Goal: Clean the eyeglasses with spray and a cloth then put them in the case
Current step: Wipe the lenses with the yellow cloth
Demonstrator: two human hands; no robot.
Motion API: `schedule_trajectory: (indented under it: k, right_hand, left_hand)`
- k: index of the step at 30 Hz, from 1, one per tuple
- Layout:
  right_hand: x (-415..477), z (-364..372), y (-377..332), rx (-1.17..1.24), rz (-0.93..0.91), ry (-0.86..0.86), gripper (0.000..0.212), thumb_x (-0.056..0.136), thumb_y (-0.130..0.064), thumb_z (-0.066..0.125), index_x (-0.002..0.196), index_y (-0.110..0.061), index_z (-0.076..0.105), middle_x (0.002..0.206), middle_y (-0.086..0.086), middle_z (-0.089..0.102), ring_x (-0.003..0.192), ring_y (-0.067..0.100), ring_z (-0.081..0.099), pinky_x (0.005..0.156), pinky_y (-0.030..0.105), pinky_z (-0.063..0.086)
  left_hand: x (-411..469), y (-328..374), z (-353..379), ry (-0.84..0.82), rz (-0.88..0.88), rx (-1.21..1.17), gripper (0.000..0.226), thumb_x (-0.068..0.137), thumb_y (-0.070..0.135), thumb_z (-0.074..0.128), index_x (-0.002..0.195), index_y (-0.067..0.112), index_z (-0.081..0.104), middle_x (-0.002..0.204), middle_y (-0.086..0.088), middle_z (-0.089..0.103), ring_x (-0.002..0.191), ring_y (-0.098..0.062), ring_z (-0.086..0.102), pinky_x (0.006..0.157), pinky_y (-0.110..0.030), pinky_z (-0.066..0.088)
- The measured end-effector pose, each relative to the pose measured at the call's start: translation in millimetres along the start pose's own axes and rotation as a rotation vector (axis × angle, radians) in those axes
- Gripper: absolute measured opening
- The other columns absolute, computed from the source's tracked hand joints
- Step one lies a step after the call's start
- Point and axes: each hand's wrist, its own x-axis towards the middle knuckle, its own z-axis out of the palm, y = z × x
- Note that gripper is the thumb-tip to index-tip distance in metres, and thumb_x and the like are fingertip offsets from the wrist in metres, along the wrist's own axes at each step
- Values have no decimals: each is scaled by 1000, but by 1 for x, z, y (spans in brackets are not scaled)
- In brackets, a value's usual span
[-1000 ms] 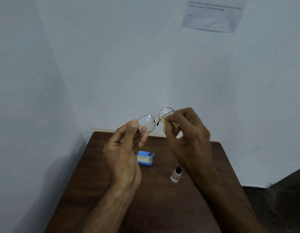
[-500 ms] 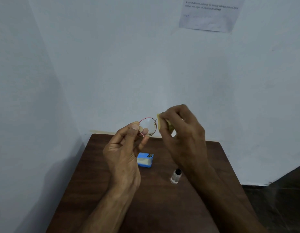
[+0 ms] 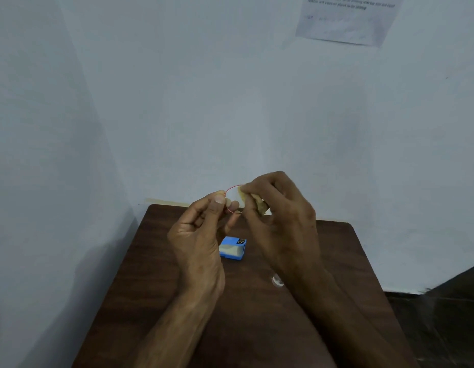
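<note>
A dark wooden table (image 3: 156, 261) stands pushed into the corner of two pale walls (image 3: 230, 102), a printed sheet of paper (image 3: 344, 19) fixed high on the right and a dark floor (image 3: 456, 328) beside it. On the tabletop lies a small blue case (image 3: 232, 248) with a pale patch on its upper face; whether it is open cannot be told. Nearby, a clear spray bottle (image 3: 277, 281) shows only partly behind the right forearm. Above the table's far edge, the left hand (image 3: 201, 235) pinches the red-rimmed eyeglasses (image 3: 231, 199) between thumb and fingertips, while the right hand (image 3: 281, 216) curls its fingers round a yellow cloth (image 3: 257, 204) pressed to a lens.
</note>
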Motion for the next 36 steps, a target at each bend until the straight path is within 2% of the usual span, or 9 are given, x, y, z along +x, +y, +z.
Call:
schedule_trajectory:
  k: [7, 9, 11, 14, 17, 27, 30, 34, 36]
  right_hand:
    - [-10, 8, -19, 101, -37, -46, 12, 91, -6, 76, 101, -13, 76, 103, -1, 68, 88, 13, 64, 73, 32, 56]
    - [-10, 7, -16, 96, 5, 4, 10, 91, -6, 77, 97, -14, 76, 99, -2, 67, 84, 14, 63, 70, 34, 55]
    - [-10, 7, -12, 80, 32, 32, 9, 90, -6, 78, 94, -14, 75, 98, -3, 66, 82, 15, 62, 68, 33, 53]
    - [-15, 9, -16, 69, -29, -60, 9, 91, -10, 75, 98, -15, 75, 101, -2, 66, 85, 17, 63, 70, 33, 53]
    - [-13, 11, -14, 46, 17, 13, 9, 90, -8, 76, 95, -14, 75, 98, -2, 67, 84, 17, 64, 69, 34, 53]
    - [-19, 14, -7, 41, -10, -65, 9, 89, -6, 76, 94, -13, 74, 99, 0, 66, 84, 19, 64, 70, 35, 53]
    - [-19, 13, -2, 89, 60, -20, 11, 88, -6, 78, 94, -14, 74, 98, -2, 66, 83, 16, 64, 68, 36, 55]
    - [-38, 5, 16, 221, 111, -68, 12, 88, -4, 81, 95, -11, 75, 96, -3, 68, 84, 13, 64, 69, 25, 53]
    - [-69, 7, 35, 268, 228, -146, 15, 86, -5, 82, 93, -17, 76, 94, -9, 68, 83, 11, 65, 69, 21, 52]
  left_hand:
    - [3, -6, -4, 15, 2, 27, 17, 93, 12, 73, 108, 4, 79, 101, -13, 81, 94, -30, 79, 77, -35, 63]
    - [3, -5, -2, 28, -22, -7, 14, 94, 9, 72, 106, 2, 79, 95, -12, 81, 86, -26, 79, 72, -32, 64]
    - [4, -4, -4, 50, -36, -31, 12, 94, 8, 73, 102, 3, 79, 88, -10, 79, 78, -20, 77, 67, -28, 62]
    - [6, -5, -5, 50, -37, -44, 11, 94, 8, 73, 102, 6, 81, 95, -11, 80, 85, -22, 77, 71, -29, 61]
    - [6, -7, -4, 56, -45, -49, 10, 94, 9, 73, 99, 8, 81, 91, -8, 80, 80, -18, 76, 67, -27, 60]
    - [7, -7, -6, 56, -51, -84, 10, 93, 7, 73, 93, 12, 82, 87, -6, 80, 76, -16, 76, 66, -25, 61]
    - [10, -8, -8, 48, -47, -106, 13, 89, 11, 74, 100, 7, 79, 89, -9, 80, 83, -23, 79, 72, -30, 64]
    - [12, -9, -13, 4, -52, -84, 11, 93, 9, 71, 102, 6, 77, 86, -6, 79, 84, -21, 79, 74, -30, 63]
    - [15, -14, -20, -8, -56, -53, 10, 94, 8, 70, 102, 5, 76, 88, -7, 79, 84, -21, 79, 74, -30, 63]
